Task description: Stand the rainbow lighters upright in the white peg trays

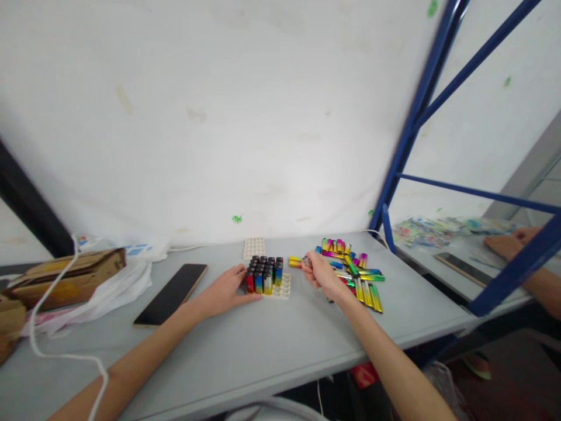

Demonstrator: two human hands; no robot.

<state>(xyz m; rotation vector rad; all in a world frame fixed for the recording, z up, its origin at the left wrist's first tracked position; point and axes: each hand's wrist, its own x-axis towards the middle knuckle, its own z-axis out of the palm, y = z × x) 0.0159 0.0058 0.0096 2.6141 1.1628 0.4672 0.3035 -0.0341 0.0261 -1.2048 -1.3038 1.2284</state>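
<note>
Upright lighters (264, 273) with dark tops and shiny red, blue and yellow bodies stand packed in a white tray (283, 288) with round holes. Bare holes show along the tray's right side. My left hand (225, 290) rests at the tray's left edge, thumb and fingers spread around its near left corner. To the right, my right hand (322, 273) is closed in the air above the table, its fingers wrapped round a lighter (305, 261); only the metallic end shows. Behind and beside that hand lies a loose pile of shiny rainbow-coloured lighters (368, 292).
A second white holed tray (255, 247) lies near the wall. On the left are a phone (173, 295), a cardboard box (70, 278), plastic bags and a white cable (41, 351). A blue metal frame (407, 134) rises at right; beyond it another person's hands (504, 248) show.
</note>
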